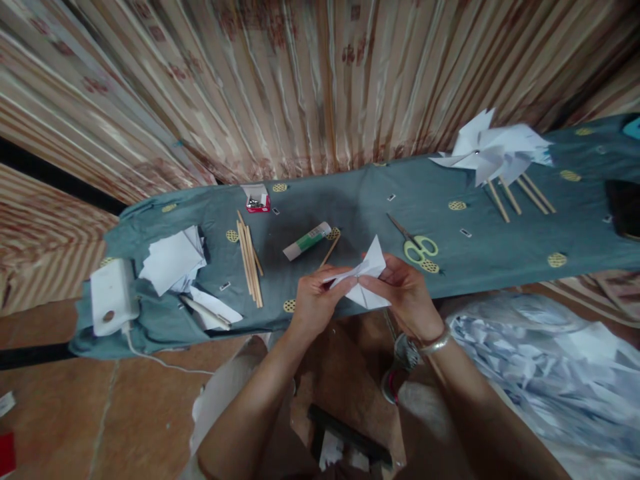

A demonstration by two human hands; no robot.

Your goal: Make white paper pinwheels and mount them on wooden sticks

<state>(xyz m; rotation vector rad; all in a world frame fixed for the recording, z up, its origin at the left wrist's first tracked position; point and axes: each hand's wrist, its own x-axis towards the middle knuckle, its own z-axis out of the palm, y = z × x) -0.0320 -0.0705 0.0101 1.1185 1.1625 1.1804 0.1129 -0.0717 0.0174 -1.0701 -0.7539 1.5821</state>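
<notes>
A white paper pinwheel is held between my two hands above the table's near edge. My left hand grips its left side, thumb pressed near the centre. On the other side my right hand pinches it, the thumb also at the middle, where a small pin head seems to show. Just beyond my left hand lies a single wooden stick, its near end hidden by the hand. Green-handled scissors rest past my right hand. A green and white glue stick lies farther to the left.
Several wooden sticks, a small red box of pins, stacked white paper, a pen and a white power adapter occupy the left. Finished pinwheels lie back right. A plastic bag of paper scraps stands at lower right.
</notes>
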